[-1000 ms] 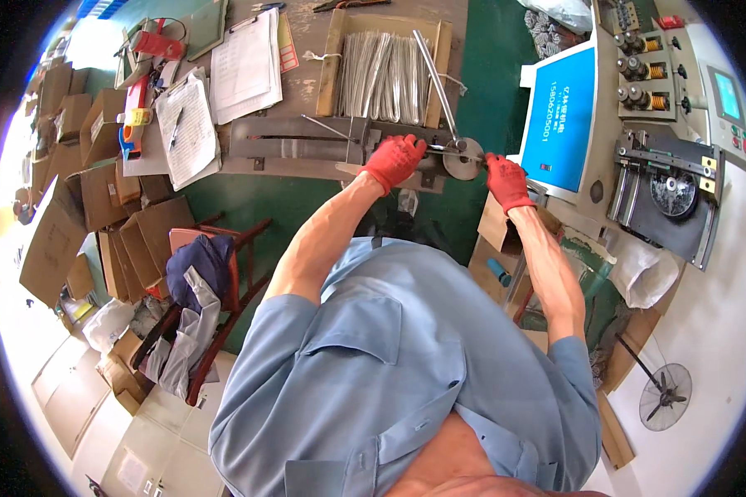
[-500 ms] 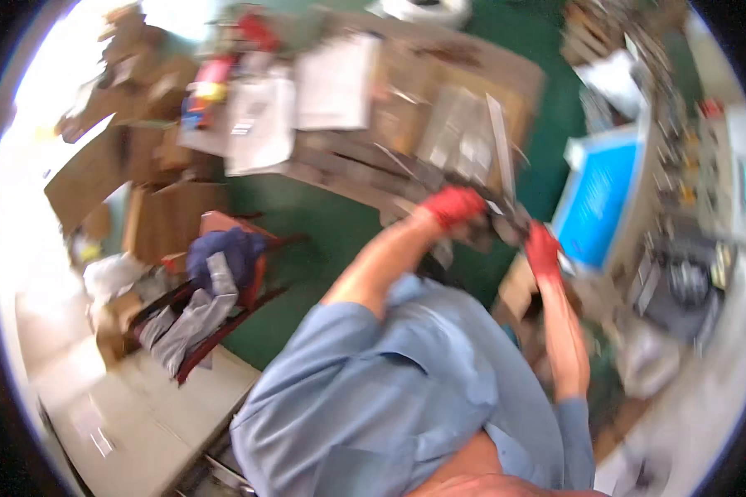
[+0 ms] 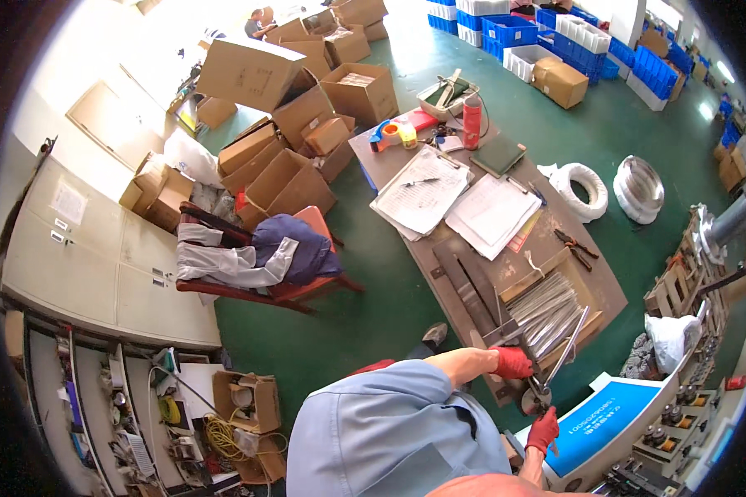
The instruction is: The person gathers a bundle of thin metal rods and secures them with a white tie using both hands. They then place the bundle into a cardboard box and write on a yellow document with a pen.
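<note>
The step in hand looks like working a thin metal rod (image 3: 574, 340) at a small bench tool (image 3: 532, 396) on the near end of the surface (image 3: 506, 273) — cutting or trimming it, most likely. The left hand (image 3: 512, 363), in a red glove, is closed over the top of the tool just beside the rod's lower end; the right hand (image 3: 544, 431), also red-gloved, is curled shut around something small below the tool, though what it grips is too small to tell. The rod slants up and away from the tool, over a wooden tray of like metal rods (image 3: 547, 311). By my judgement the next move calls for a steady hold on the rod and fingers kept well clear of the tool's working edge. Farther along the surface lie stacked papers (image 3: 456, 203), a dark green notebook (image 3: 497, 154), pliers (image 3: 576, 247), a red bottle (image 3: 472, 120) and rolls of tape (image 3: 398, 134). Around it — a green floor (image 3: 373, 315), a red chair draped with clothes (image 3: 257, 257), open cardboard boxes (image 3: 307, 108), blue crates (image 3: 555, 25) and coils of wire (image 3: 638, 189).
</note>
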`<control>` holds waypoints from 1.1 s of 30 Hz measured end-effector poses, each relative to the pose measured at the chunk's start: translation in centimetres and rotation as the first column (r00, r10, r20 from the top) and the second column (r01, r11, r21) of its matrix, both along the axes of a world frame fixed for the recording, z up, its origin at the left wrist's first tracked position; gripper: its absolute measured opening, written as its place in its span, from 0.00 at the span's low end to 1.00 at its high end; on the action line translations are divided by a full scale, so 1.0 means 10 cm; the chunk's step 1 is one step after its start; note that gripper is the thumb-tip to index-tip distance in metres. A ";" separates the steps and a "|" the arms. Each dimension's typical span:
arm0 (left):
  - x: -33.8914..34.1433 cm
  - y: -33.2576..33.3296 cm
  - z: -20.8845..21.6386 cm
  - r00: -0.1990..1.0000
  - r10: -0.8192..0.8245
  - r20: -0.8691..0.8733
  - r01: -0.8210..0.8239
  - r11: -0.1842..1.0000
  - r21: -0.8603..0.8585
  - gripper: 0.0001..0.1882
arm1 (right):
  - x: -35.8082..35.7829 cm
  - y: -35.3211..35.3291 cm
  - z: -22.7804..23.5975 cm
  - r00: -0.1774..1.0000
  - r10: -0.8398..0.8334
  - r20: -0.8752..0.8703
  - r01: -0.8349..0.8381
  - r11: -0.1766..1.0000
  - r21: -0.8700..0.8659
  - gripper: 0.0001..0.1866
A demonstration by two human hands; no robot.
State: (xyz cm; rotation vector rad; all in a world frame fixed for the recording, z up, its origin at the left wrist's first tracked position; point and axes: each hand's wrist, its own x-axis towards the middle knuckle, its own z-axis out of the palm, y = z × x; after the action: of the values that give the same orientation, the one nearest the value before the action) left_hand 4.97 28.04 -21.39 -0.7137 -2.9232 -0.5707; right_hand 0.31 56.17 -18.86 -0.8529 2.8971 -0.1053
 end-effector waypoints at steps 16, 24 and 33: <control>-0.07 -0.05 -0.07 0.992 -0.046 0.122 0.027 0.988 0.154 0.09 | -0.12 -0.36 0.51 0.985 0.158 0.075 -0.159 0.987 0.011 0.34; -0.05 -0.04 0.16 0.983 0.012 0.182 -0.025 0.997 0.071 0.09 | -0.71 -0.82 0.88 0.766 0.633 0.114 -0.628 0.698 0.343 0.55; -0.02 -0.05 0.21 0.967 0.031 0.253 -0.048 0.997 0.061 0.09 | -0.93 -0.67 0.93 0.790 0.582 0.194 -0.612 0.730 0.303 0.57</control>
State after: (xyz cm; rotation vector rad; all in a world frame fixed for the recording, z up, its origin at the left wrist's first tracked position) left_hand 4.79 27.56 -19.30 -0.6142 -3.1221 -0.8064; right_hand -8.95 49.50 -9.61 -1.5935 2.2949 0.4153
